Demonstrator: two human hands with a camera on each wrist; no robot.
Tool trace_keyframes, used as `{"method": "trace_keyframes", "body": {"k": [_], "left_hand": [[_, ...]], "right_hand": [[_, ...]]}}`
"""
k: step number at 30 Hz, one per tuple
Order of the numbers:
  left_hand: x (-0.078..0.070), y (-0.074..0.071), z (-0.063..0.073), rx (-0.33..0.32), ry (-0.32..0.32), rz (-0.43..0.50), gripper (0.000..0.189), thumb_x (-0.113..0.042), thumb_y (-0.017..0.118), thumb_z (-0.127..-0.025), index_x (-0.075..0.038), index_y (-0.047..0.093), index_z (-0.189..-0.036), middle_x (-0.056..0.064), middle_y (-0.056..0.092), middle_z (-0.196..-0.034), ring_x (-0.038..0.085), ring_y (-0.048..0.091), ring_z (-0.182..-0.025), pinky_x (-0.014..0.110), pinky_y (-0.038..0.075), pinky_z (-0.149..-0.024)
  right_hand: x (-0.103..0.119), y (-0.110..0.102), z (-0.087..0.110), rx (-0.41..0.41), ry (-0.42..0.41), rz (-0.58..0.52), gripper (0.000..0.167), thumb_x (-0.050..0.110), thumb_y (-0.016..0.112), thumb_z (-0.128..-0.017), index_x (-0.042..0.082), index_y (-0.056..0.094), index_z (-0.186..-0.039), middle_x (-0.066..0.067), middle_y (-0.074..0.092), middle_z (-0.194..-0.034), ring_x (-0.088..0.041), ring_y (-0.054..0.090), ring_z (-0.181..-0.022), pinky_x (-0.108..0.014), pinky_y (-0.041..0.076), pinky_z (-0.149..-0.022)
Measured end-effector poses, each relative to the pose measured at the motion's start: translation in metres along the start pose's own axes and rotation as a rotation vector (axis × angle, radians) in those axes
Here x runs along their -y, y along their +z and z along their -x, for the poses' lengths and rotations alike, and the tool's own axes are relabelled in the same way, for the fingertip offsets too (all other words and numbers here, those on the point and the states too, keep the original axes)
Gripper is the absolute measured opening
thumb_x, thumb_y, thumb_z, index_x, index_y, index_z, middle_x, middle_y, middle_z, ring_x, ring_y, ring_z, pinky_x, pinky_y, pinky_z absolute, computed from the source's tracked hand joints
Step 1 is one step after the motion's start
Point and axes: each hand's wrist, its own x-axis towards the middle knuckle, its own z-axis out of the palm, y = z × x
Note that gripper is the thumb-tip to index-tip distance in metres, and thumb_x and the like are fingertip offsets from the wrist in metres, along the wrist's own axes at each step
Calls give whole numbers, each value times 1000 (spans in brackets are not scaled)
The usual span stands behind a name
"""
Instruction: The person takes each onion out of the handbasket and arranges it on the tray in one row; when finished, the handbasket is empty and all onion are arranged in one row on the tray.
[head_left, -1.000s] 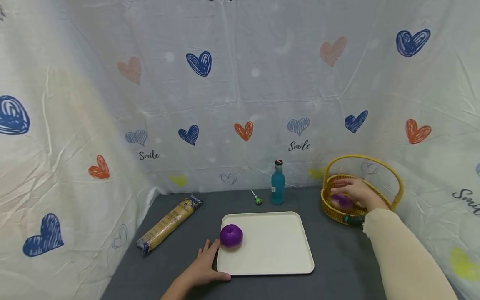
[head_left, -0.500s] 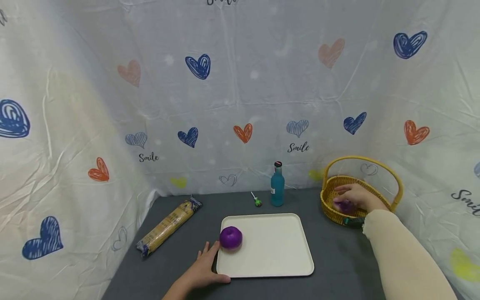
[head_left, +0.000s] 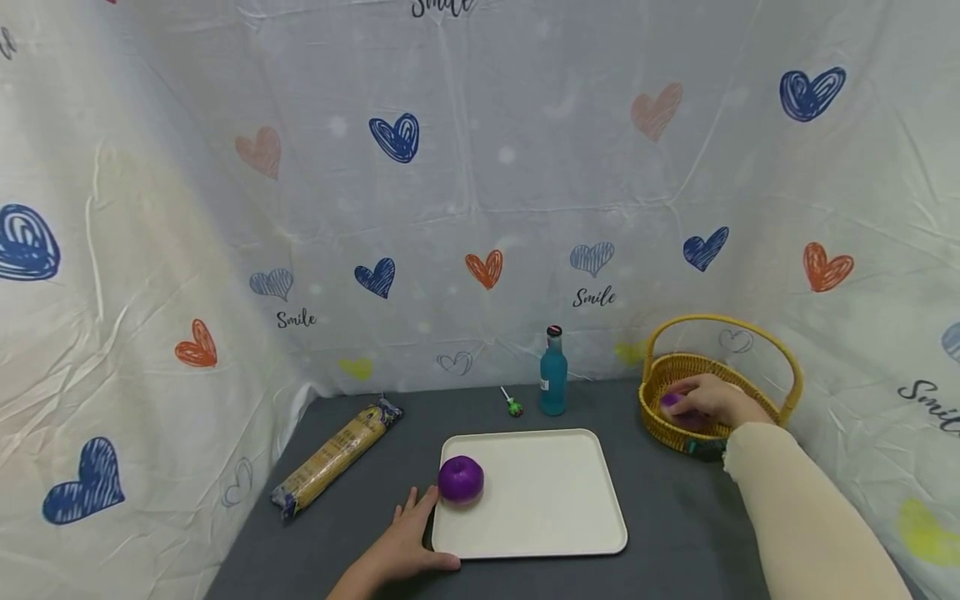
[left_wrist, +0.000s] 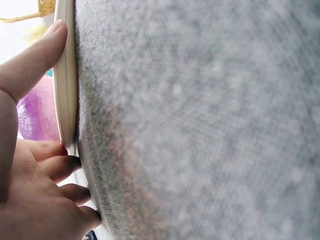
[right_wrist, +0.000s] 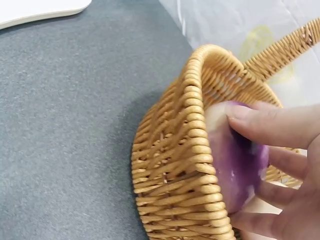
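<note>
At frame right, the right hand [head_left: 711,398] clamped a purple vegetable [right_wrist: 236,162] inside the basket [head_left: 662,428]. At lower centre-left, the left hand [head_left: 405,537], fingers apart, touched the tray [head_left: 547,500]. Backdrop [head_left: 510,192] lettering [head_left: 594,297] (black script, repeated) read "Smile".

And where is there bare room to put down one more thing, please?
Bare: the white tray right of its purple vegetable; the table between tray and basket; also between yellow packet and tray, beyond the left hand. Crowded: the tray's left edge, with that hand and vegetable, and the basket, where the right hand grips another purple vegetable.
</note>
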Motion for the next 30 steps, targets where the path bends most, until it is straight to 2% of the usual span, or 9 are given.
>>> {"method": "trace_keyframes", "body": {"k": [9,15,20,27,30], "left_hand": [[3,2,-2,5,-12,14,122,-54,88,-70,5,26,-156,33,28,-160,61,6,-148,80,5,-111],[2,3,-2,2,-6,16,121,-52,89,-70,5,27,-156,31,28,-160,60,7,-148,80,5,-111],[2,3,-1,-2,4,13,120,-50,89,-70,5,27,-156,30,28,-161,60,7,-148,81,5,-110],[5,4,-2,9,-3,11,120,-53,88,-71,5,27,-156,29,29,-160,61,8,-147,82,5,-109],[5,3,-2,6,-4,17,120,-54,88,-71,5,27,-156,30,29,-160,61,8,-147,82,5,-109]], "right_hand": [[1,-3,-1,20,-13,-61,47,9,75,-88,-9,62,-129,-20,66,-118,-21,62,-94,-41,59,-76],[2,-8,-2,48,-31,-102,46,6,73,-89,-11,61,-130,-17,66,-118,-21,61,-97,-40,58,-79],[9,-10,1,41,-39,-41,45,10,73,-90,-7,62,-131,-18,65,-121,-24,60,-101,-42,58,-82],[23,-13,8,7,-77,121,46,24,74,-91,3,65,-131,-18,61,-128,-27,59,-106,-44,57,-82],[30,-14,8,11,-112,120,47,25,74,-92,4,65,-133,-20,60,-130,-27,59,-106,-44,58,-83]]}}
